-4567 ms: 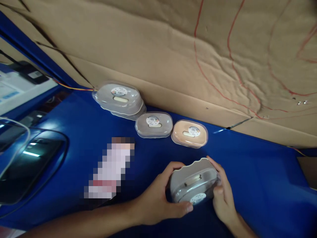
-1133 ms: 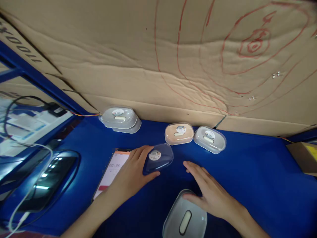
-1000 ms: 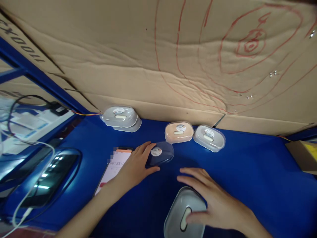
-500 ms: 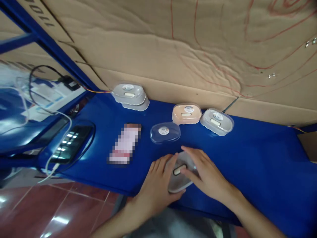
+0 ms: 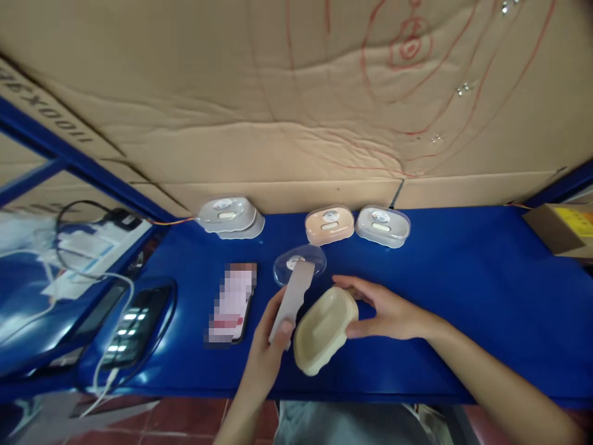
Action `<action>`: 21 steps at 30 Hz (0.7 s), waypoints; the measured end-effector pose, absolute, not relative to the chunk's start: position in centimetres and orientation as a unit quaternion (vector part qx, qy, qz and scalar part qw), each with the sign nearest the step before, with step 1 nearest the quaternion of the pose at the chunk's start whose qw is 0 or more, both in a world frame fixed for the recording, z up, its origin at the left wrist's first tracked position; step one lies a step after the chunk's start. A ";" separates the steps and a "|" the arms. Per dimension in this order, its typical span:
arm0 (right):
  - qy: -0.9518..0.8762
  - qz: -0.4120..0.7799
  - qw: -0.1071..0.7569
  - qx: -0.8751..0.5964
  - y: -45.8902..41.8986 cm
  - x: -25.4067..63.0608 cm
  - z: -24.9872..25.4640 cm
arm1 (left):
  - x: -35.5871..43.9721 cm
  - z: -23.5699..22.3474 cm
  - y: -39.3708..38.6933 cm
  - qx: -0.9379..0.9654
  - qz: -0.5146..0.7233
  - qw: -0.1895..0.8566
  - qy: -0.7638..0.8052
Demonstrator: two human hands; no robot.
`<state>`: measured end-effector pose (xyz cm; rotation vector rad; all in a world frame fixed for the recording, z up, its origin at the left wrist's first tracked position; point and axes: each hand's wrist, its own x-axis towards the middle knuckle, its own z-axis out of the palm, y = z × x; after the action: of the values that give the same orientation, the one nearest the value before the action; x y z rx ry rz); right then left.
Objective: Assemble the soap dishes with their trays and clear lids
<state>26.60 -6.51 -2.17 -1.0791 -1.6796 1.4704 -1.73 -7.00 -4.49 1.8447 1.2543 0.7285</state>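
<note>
My left hand (image 5: 270, 346) grips a grey oval soap-box shell (image 5: 296, 293), tilted on edge with its wavy rim facing right. In my right hand (image 5: 375, 312) is a cream oval soap-box tray (image 5: 324, 327), pinched at its right side between thumb and fingers; its hollow faces up. The two pieces are apart, side by side above the front of the table. A clear lid (image 5: 282, 267) with a round sticker lies just beyond, partly covered by the grey shell.
Along the cardboard wall stand stacked grey soap boxes (image 5: 227, 216), a peach one (image 5: 329, 227) and another grey one (image 5: 383, 227) on the blue table (image 5: 445, 278). Left are a phone (image 5: 231, 303), a dark cabled device (image 5: 136, 327) and cables. A cardboard box (image 5: 551, 232) sits right.
The grey shell and cream tray have come apart: the shell moved left in my left hand, the tray shows in my right. My view has shifted.
</note>
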 end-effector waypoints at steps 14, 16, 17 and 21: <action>-0.801 0.400 0.060 -0.441 -9.8 29.8 0.1 | -3.6 -2.7 -3.7 0.860 0.148 0.204 0.444; -0.809 0.370 0.066 -0.452 -9.3 27.9 -0.4 | -3.0 -2.5 -3.8 0.858 0.186 0.154 0.453; -0.814 0.351 0.071 -0.458 -9.1 27.0 -0.8 | -2.5 -2.3 -4.2 0.853 0.198 0.142 0.461; -0.820 0.290 0.102 -0.483 -8.8 25.2 -2.4 | -0.2 -2.0 -6.8 0.849 0.218 0.122 0.465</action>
<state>25.24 -8.78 -2.38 -1.4257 -2.4217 0.8551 -0.18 -6.83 -2.01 2.4789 1.3584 0.6377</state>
